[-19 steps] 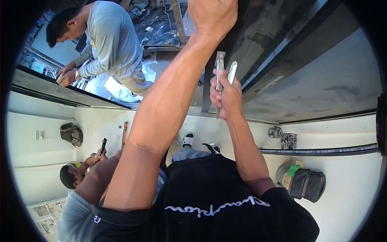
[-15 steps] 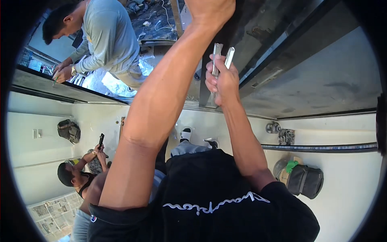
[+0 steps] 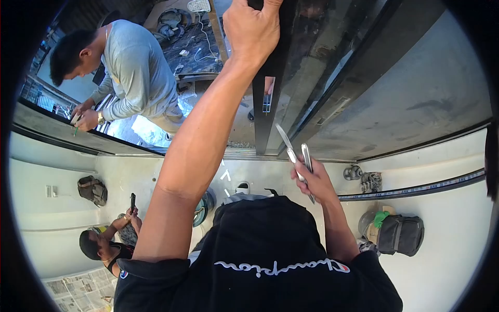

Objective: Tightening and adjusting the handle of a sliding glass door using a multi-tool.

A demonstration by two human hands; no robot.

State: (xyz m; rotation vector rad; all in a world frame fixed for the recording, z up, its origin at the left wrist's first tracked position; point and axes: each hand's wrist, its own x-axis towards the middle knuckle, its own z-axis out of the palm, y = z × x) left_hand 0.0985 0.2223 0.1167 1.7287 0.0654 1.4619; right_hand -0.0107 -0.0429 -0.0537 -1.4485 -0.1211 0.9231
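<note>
My left hand is raised at the top edge, closed round the upright black frame of a glass panel; its fingertips are partly cut off. A narrow rectangular slot shows in that frame, below the hand. Lower and to the right, my right hand is closed on a silver folding multi-tool. One slim, pointed piece of it sticks out toward the frame, and a rounded handle stands up beside it. The tool's tip is apart from the frame.
Beyond a low black sill, a person in a grey long-sleeved shirt bends over something small. Another person is low at the left, holding a dark object. A bucket, backpack and dark bag stand around.
My right hand has moved down and away from the black frame with the tool, whose slim piece now points outward. My left hand has come lower into view. The slot is uncovered.
</note>
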